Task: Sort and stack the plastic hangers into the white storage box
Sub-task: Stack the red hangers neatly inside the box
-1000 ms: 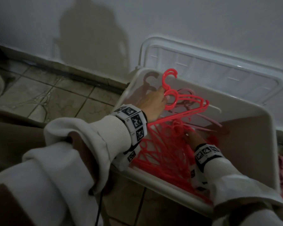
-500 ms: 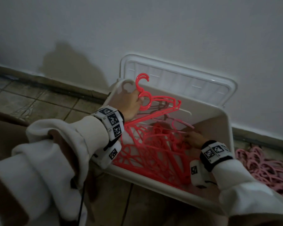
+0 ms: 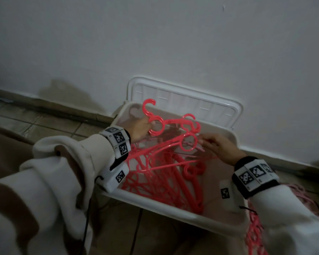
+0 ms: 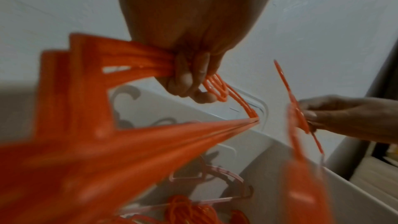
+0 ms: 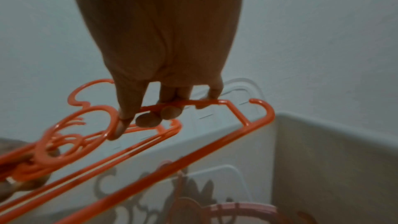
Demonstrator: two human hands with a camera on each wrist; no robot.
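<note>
A white storage box (image 3: 164, 207) stands on the floor against the wall with a heap of red hangers (image 3: 155, 181) inside. My left hand (image 3: 145, 126) grips a bunch of red hangers (image 3: 173, 121) by their necks over the box's far left corner; its fingers curl tightly round them in the left wrist view (image 4: 191, 83). My right hand (image 3: 203, 142) pinches a single red hanger (image 3: 181, 144) beside its ring, close to the bunch. In the right wrist view the fingertips (image 5: 150, 113) clamp that hanger's top bar (image 5: 215, 145).
The box's lid (image 3: 182, 100) leans on the wall behind it. Pale pink hangers (image 4: 215, 176) lie on the box bottom. More pink hangers (image 3: 298, 196) and red ones (image 3: 254, 232) lie on the tiled floor to the right.
My right hand has come up out of the heap in the box with one red hanger and carried it towards the bunch. My left hand keeps its grip on the bunch.
</note>
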